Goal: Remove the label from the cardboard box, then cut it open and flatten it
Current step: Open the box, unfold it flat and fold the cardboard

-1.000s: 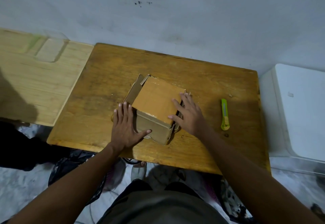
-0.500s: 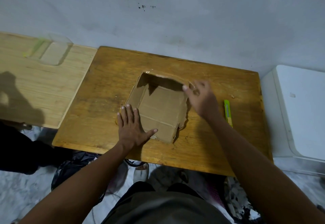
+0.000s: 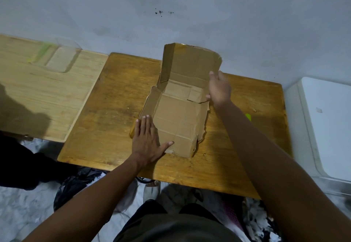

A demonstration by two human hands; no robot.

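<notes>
A brown cardboard box (image 3: 178,120), cut open, lies spread on the dark wooden table (image 3: 106,112). Its near panels lie nearly flat, while the far panel stands up against the wall. My left hand (image 3: 147,141) presses flat on the box's near-left flap, fingers spread. My right hand (image 3: 218,87) holds the right edge of the raised far panel. A green utility knife (image 3: 248,117) lies on the table to the right, mostly hidden behind my right forearm. No label is visible on the cardboard.
A lighter wooden board (image 3: 38,93) adjoins the table on the left, with a clear plastic tray (image 3: 57,57) on it. A white container (image 3: 326,127) stands at the right. The grey wall runs behind the table. Bags and clutter lie on the floor below.
The box went from a closed cube to an unfolded sheet. My right hand moved from its top to the far panel and raised it. My left hand stayed pressing on the left side.
</notes>
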